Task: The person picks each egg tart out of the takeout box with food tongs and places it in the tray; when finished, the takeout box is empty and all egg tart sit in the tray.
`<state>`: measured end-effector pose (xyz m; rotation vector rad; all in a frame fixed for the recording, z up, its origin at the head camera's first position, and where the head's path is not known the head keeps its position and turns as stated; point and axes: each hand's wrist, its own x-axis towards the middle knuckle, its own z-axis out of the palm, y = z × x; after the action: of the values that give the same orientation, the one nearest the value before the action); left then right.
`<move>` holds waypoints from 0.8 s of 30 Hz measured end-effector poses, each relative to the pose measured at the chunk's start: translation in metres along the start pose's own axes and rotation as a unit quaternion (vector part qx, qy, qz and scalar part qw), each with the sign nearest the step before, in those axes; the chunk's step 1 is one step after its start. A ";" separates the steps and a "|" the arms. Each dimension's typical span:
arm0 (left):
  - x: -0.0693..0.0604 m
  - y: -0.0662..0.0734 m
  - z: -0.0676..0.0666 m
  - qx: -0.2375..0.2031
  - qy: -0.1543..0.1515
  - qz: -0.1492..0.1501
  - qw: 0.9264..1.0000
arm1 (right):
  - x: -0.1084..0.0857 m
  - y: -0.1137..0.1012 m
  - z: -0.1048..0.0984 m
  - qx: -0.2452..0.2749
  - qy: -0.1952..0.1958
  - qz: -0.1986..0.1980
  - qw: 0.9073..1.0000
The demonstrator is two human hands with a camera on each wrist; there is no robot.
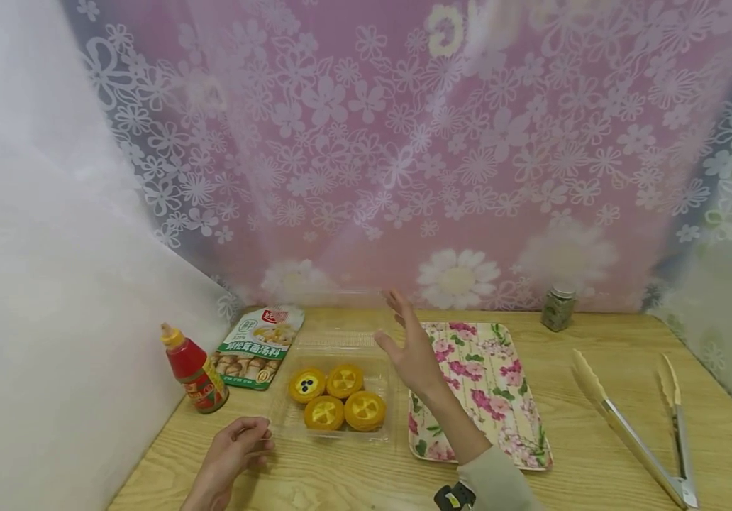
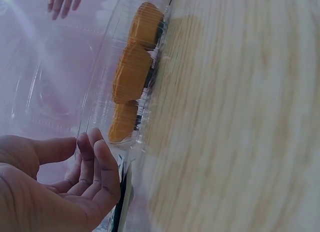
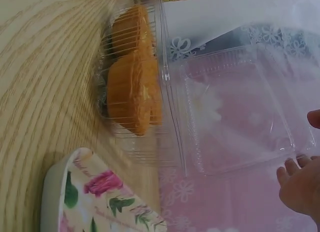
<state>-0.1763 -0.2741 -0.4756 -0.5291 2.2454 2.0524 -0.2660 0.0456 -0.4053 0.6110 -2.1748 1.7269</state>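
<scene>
Left hand (image 1: 236, 448): pinches the near left rim of the container, thumb and fingers together.
Tongs (image 1: 634, 437): lie splayed on the counter (image 1: 328, 479), far right.
Floral tray (image 1: 506, 401): lies just right of the container, partly beneath the right forearm.
Clear container (image 1: 372, 367): sits between tray and bottle.
Four tarts (image 1: 366, 411): rest inside, one topped with dark berries.
Red bottle (image 1: 196, 372): stands left.
Right hand (image 1: 416, 360): hovers by the lid's edge with fingers apart; cannot tell whether touching.
Pouch (image 1: 257, 348): rests behind the bottle.
Lid (image 1: 343, 321): stands raised behind the tarts.
Jar (image 1: 558, 310): stands at back right.
Curtain (image 1: 353, 177): hangs behind everything.
</scene>
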 end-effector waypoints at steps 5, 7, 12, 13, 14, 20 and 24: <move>0.001 -0.002 0.000 -0.001 -0.006 0.003 1.000 | 0.003 0.015 -0.004 0.026 -0.013 0.050 0.998; 0.001 -0.003 0.000 -0.001 -0.008 0.001 1.000 | 0.001 0.020 -0.004 0.031 -0.018 0.082 0.996; 0.001 -0.003 0.000 0.000 -0.007 0.001 1.000 | -0.003 0.031 -0.003 0.025 -0.038 0.151 0.988; 0.001 -0.003 0.000 0.001 -0.008 0.002 1.000 | -0.004 0.032 -0.003 0.025 -0.042 0.164 0.985; 0.001 -0.003 0.000 0.001 -0.008 0.002 1.000 | -0.005 0.034 -0.003 0.024 -0.045 0.174 0.983; 0.002 -0.003 0.000 0.001 -0.008 0.005 1.000 | -0.009 0.041 -0.004 0.012 -0.052 0.224 0.973; 0.003 -0.002 -0.001 -0.003 -0.010 0.008 1.000 | -0.011 0.045 -0.004 0.002 -0.062 0.254 0.965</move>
<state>-0.1781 -0.2756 -0.4781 -0.4912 2.2403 2.0623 -0.2791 0.0593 -0.4480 0.1651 -2.5819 1.9741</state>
